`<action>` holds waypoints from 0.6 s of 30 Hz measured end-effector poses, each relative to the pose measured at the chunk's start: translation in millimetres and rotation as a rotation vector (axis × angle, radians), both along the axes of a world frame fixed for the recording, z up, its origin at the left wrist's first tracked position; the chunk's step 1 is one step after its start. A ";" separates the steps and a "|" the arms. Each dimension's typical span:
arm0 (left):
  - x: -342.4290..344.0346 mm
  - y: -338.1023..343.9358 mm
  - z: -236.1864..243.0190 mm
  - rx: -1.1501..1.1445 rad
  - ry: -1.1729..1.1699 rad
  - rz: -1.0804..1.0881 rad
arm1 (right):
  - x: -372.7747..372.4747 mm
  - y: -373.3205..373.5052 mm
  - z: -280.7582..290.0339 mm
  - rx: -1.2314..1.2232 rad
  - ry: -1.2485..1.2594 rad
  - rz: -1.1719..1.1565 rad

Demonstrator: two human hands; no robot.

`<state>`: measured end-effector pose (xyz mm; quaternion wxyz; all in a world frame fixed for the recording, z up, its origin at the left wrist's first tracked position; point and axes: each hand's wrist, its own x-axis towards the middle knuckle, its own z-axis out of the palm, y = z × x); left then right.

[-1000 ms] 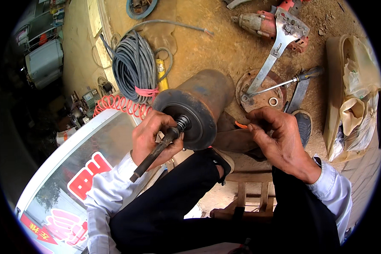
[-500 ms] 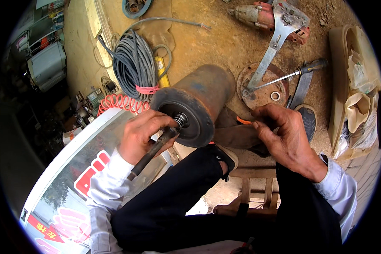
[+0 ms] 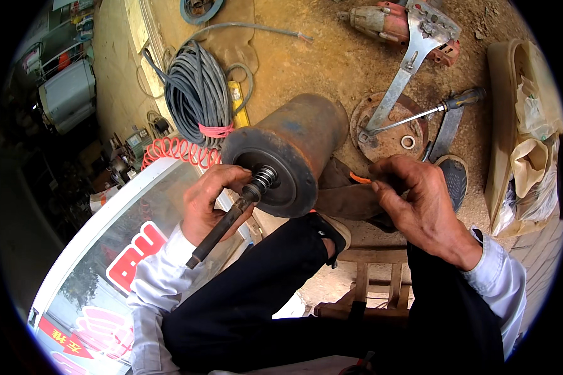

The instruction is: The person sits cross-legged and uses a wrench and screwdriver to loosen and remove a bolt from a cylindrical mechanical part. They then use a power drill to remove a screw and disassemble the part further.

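A rusty metal cylinder (image 3: 303, 128) lies tilted, with its dark round flange (image 3: 288, 187) facing me. From the flange's middle sticks a metal rod (image 3: 216, 237), carrying a coil spring (image 3: 267, 177) at the flange end. My left hand (image 3: 209, 203) is curled around the rod from behind, its upper fingertips by the spring and flange. To the right, my right hand (image 3: 425, 209) is closed in a pinch; whatever is between its fingers is too dark to make out. Beside those fingertips a small orange piece (image 3: 360, 179) shows against a brown cloth-like thing (image 3: 350, 201).
Behind the cylinder lies a coiled cable (image 3: 197, 94). A rusty round plate (image 3: 388, 140) bears a ring (image 3: 408, 142), with a screwdriver (image 3: 435, 110) and metal bracket (image 3: 397, 84) across it. A red power tool (image 3: 381, 25) lies farther back. A glass panel (image 3: 119, 256) stands left, a tan container (image 3: 500, 125) right.
My left fingers have shifted back off the front of the spring and rod, so more of both shows. My right hand has barely moved.
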<state>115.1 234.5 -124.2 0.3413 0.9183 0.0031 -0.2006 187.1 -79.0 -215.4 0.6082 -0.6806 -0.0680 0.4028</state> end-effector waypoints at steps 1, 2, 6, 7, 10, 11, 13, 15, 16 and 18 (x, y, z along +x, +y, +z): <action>3.0 -0.9 -0.5 0.011 -0.009 -0.036 | 0.6 0.3 0.1 -0.002 0.007 0.009; 5.4 -1.5 -2.2 0.021 -0.017 -0.073 | -0.3 0.5 -2.1 0.010 -0.073 0.031; 2.0 -4.0 -2.3 0.046 -0.045 -0.045 | -4.6 6.4 0.4 0.048 -0.291 0.136; 3.5 -3.3 -4.9 0.053 -0.072 -0.070 | -4.1 8.1 1.0 0.045 -0.306 0.162; 5.6 -3.8 -9.7 0.079 -0.112 -0.113 | -5.1 11.9 -0.1 0.043 -0.352 0.173; 5.8 -4.4 -10.5 0.089 -0.119 -0.120 | -4.2 12.6 1.1 0.055 -0.385 0.195; 6.2 -4.4 -11.8 0.089 -0.124 -0.135 | -1.0 14.7 5.1 0.080 -0.452 0.239; 10.3 -3.8 -11.2 0.076 -0.105 -0.164 | 0.9 22.6 11.7 0.122 -0.542 0.290; 14.3 -4.0 -8.8 0.063 -0.085 -0.184 | 1.4 26.7 14.8 0.143 -0.587 0.315; 14.1 -1.3 -6.2 0.061 -0.066 -0.201 | 1.8 34.3 19.1 0.245 -0.371 0.345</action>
